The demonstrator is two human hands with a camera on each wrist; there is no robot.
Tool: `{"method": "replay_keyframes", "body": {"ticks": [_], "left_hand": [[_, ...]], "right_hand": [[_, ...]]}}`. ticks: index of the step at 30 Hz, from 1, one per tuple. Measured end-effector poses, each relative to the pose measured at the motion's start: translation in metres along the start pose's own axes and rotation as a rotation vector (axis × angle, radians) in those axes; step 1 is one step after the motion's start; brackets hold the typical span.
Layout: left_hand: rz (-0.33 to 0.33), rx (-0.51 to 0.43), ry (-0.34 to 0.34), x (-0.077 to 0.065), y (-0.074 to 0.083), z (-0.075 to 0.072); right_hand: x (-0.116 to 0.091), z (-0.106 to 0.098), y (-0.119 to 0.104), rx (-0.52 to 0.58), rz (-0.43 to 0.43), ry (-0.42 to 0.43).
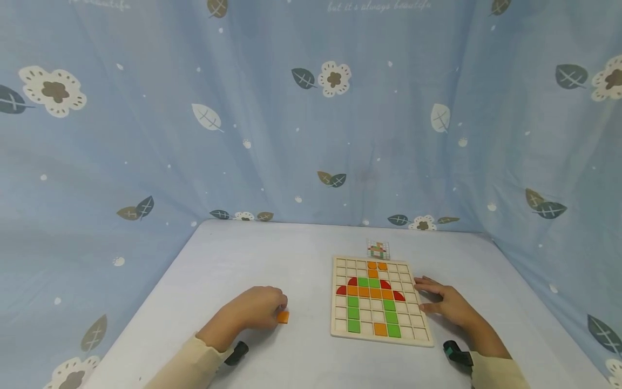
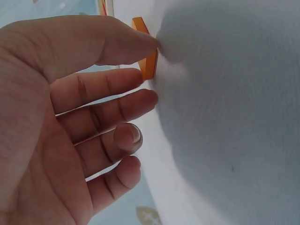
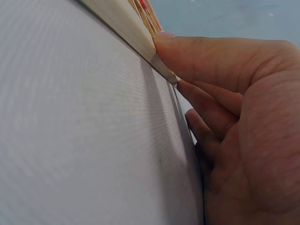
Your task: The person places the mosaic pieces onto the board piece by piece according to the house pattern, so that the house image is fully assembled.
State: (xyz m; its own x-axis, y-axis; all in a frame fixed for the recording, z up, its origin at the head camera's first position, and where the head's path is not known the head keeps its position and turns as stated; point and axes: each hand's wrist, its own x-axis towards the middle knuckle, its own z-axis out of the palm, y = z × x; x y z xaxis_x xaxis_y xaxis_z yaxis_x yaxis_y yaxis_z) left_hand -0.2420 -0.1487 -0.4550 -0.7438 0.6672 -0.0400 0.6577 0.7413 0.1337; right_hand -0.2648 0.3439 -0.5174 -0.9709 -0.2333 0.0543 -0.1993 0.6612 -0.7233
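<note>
An orange square tile (image 1: 283, 317) is at the left hand's fingertips on the white table, left of the board. My left hand (image 1: 259, 308) pinches it between thumb and index finger; in the left wrist view the thumb covers part of the tile (image 2: 149, 65), and the other fingers are loosely bent. A wooden grid board (image 1: 405, 336) carries green, orange and red pieces in a figure-like pattern. Beside its right edge is my right hand (image 1: 449, 307), with fingers spread and relaxed. The right wrist view shows the thumb touching the board's rim (image 3: 126, 35).
Behind the board lies a small pattern card (image 1: 378, 249) with a coloured figure on a grid. The white table (image 1: 262, 248) ends at a blue curtain (image 1: 272, 135) printed with leaves and flowers. Dark wrist devices show at both sleeves.
</note>
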Motion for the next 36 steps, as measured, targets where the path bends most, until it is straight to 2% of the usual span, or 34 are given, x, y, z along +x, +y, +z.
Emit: {"method": "replay_keyframes", "body": {"ticks": [4,9,17,26,36], "left_hand": [[0.008,-0.019,-0.007,0.001,0.002,0.001],[-0.012,-0.04,-0.034,0.001,0.003,0.001],[-0.012,-0.051,-0.057,0.006,0.001,0.002],[0.055,-0.031,-0.042,0.015,0.003,0.003],[0.056,-0.029,-0.053,0.022,0.009,0.002]], "right_hand": [[0.0,0.002,0.003,0.018,-0.007,0.006],[-0.001,0.003,0.004,0.043,-0.018,-0.001],[-0.002,0.001,0.001,0.03,-0.016,-0.004],[-0.001,-0.002,0.0,0.018,-0.016,0.0],[-0.001,-0.002,0.0,0.002,-0.024,0.01]]}}
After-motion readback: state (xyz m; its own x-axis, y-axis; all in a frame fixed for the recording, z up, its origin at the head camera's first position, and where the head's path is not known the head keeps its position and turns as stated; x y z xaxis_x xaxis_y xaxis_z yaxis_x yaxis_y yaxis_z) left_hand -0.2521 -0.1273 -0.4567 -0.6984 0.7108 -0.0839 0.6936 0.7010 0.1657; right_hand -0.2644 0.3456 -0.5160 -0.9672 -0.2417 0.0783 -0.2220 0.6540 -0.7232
